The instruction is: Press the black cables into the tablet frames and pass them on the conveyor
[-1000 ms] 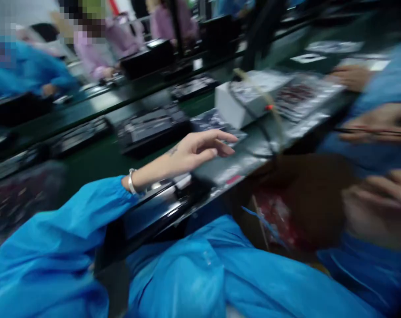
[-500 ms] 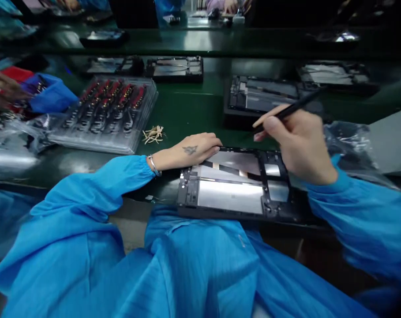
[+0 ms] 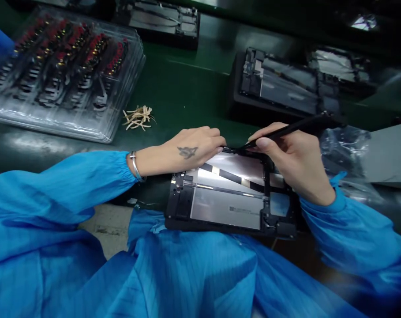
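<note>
A clear plastic tray (image 3: 64, 75) is parked at the far left of the green bench (image 3: 187, 88), and its slots are filled with rows of small dark parts with red tips, too small to be made out properly. Just beside its right corner a little heap of pale strips (image 3: 138, 118) is scattered.

The opened tablet frame (image 3: 230, 194) is laid flat at the near edge of the bench, right in front of the blue smock. Its back is exposed: two silvery panels, a dark diagonal band with a pale patch across the upper one, black framing all round and a small label on the lower panel.

The left hand (image 3: 190, 150) is rested palm down on the frame's top left corner, fingers curled loosely, nothing gripped. The right hand (image 3: 293, 159) is closed round a thin black stylus (image 3: 286, 130), whose tip is pressed at the frame's top edge, just beside the left fingertips.

Further back, another opened frame (image 3: 286, 86) and a third (image 3: 163, 20) are laid on the bench. Crinkled clear plastic (image 3: 346, 148) is bunched behind the right hand
</note>
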Motion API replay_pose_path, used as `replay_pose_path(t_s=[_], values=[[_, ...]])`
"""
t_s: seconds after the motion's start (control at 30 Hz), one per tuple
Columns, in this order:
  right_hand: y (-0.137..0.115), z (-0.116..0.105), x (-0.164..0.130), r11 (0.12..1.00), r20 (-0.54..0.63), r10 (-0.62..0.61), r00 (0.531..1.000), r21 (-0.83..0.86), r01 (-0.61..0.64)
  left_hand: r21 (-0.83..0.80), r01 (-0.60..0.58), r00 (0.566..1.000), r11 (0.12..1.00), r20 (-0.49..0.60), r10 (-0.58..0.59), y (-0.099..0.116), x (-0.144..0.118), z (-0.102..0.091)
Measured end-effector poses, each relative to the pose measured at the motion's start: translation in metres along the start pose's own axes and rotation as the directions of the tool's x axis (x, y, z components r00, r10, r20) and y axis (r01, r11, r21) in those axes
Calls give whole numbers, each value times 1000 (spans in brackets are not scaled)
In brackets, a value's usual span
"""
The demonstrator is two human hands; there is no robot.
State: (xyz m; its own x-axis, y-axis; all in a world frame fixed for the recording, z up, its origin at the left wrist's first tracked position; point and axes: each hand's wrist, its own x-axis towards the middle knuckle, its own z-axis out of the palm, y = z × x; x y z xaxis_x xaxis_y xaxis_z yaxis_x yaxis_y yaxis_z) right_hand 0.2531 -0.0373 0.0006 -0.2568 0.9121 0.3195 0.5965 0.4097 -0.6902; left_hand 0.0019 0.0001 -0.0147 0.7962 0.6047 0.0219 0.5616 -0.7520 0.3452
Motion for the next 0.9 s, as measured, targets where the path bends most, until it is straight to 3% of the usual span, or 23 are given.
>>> replay_pose_path(t_s=[0.33,0.57,0.9], values=[[1,1,0,1000,29,1,1000,-18,0,2,12,1000,1000,3,-12,1,0,0],[0,0,1,996,14,50,999,73,-51,5,-21,1000,1000,-4,22,0,0,-2],[3,0,1,1000,27,-12,1000,-25,13,-4,-2,1000,1000,12,2,2,0,-4]])
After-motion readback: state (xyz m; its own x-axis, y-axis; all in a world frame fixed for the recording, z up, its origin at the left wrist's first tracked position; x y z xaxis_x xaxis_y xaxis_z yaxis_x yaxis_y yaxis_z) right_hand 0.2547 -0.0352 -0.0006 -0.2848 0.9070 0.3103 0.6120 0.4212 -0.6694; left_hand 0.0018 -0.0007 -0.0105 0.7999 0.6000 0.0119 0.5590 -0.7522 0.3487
